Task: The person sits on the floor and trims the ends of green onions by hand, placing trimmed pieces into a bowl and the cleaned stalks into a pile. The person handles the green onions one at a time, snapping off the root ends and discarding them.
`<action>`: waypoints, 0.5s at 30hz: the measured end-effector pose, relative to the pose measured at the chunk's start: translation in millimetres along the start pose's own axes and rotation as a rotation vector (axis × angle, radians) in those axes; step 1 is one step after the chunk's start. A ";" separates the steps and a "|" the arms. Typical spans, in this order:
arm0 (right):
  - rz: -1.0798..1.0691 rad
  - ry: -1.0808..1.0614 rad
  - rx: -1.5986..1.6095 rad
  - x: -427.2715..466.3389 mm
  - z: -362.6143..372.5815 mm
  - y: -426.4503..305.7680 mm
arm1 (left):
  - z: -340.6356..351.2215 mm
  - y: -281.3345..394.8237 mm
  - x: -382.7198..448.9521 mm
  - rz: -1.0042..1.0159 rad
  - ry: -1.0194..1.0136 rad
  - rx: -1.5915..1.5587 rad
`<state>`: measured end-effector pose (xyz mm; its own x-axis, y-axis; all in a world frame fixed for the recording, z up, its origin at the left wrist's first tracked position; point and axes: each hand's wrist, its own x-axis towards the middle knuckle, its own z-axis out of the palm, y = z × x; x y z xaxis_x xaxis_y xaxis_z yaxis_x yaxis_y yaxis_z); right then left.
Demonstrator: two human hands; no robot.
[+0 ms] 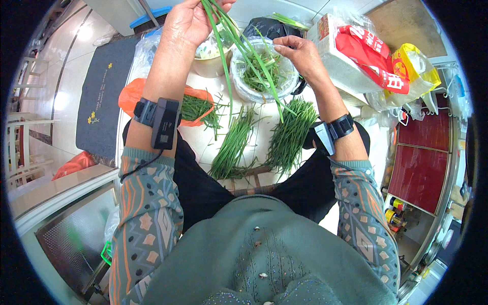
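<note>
My left hand (192, 23) is at the top, shut on a few long garlic chives (244, 49) that hang down across a bin. This round bin (235, 82) is lined with a clear plastic bag and holds green trimmings (263, 70). Over its right rim is my right hand (301, 55), thumb and forefinger close together; whether a thin leaf is between them is unclear. Two bunches of chives lie on the floor between my knees, a smaller left bunch (234, 143) and a thicker right bunch (291, 133). More cut greens (196, 108) spill from an orange plastic bag (129, 98).
A second bucket (209, 65) stands left of the bin, and a black bag (267, 28) lies behind. At right is a white foam box (324, 53) with red packaging (366, 57) and a yellow bag (413, 66). A dark mat (103, 95) lies left.
</note>
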<state>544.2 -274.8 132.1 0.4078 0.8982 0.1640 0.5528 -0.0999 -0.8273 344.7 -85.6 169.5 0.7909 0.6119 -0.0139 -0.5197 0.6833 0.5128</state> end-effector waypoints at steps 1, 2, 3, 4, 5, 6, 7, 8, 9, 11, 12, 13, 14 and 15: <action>0.084 -0.050 -0.073 -0.2 -1.8 -0.7 | 0.8 -0.8 0.3 0.024 0.007 0.012; 0.139 -0.067 -0.141 -0.7 -2.0 -1.0 | 1.0 -1.4 0.5 0.046 0.016 0.023; 0.112 -0.095 -0.107 -1.9 -3.1 -0.3 | 1.0 -2.1 0.4 0.068 0.024 0.034; 0.050 -0.088 -0.069 -2.3 -2.8 0.8 | 0.8 -2.2 0.5 0.066 0.007 0.022; -0.019 -0.080 -0.034 -3.1 -1.6 2.2 | 0.6 -2.1 0.5 0.064 -0.001 0.020; -0.137 -0.040 0.118 -3.2 1.8 3.7 | 0.4 -1.7 0.4 0.062 -0.009 0.018; -0.096 -0.040 0.127 -3.9 1.9 5.2 | 0.3 -1.2 0.4 0.062 -0.019 0.017; -0.059 -0.055 0.124 -3.8 2.3 6.1 | 0.2 -0.6 0.2 0.063 -0.022 0.016; -0.022 -0.071 0.121 -4.2 2.2 6.1 | 0.1 -0.2 0.0 0.063 -0.026 0.016; 0.085 -0.109 0.025 -4.6 -3.5 2.7 | 0.1 0.0 -0.4 0.064 -0.024 0.015; 0.147 -0.102 -0.030 -4.6 -6.9 -1.0 | 0.2 -0.5 -0.6 0.065 -0.019 0.014; 0.141 -0.151 0.067 -5.4 -9.8 -5.9 | 0.7 -0.9 -0.5 0.066 -0.015 0.013; 0.143 -0.173 0.156 -8.1 -12.9 -11.6 | 1.3 -2.2 -0.6 0.063 -0.006 0.006; 0.167 -0.186 0.235 -10.9 -14.9 -17.8 | 2.2 -4.3 -0.7 0.060 0.001 -0.001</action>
<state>540.8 -289.3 153.1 0.3266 0.9428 -0.0670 0.2980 -0.1699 -0.9393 347.1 -89.8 169.1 0.7578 0.6523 0.0157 -0.5665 0.6457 0.5120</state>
